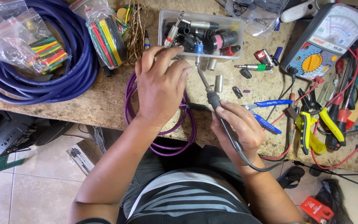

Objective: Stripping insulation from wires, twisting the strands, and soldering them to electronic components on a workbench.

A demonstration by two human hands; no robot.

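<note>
My right hand (239,126) grips a soldering iron (212,97) by its dark handle, tip pointing up and left toward a small metal connector at about the fingertips of my left hand (160,85). My left hand rests palm down on the worktop, its fingers pinching that small part near the front of a clear plastic box (166,18); what it pinches is mostly hidden. A purple cable (175,145) loops under my left wrist and hangs over the bench edge.
The clear box holds several audio plugs. A thick blue cable coil (73,62) and bags of coloured heat-shrink tubing (106,37) lie at left. An analogue multimeter (326,39), blue-handled cutters (266,112), yellow-handled pliers (311,132) and loose connector shells (218,83) lie at right.
</note>
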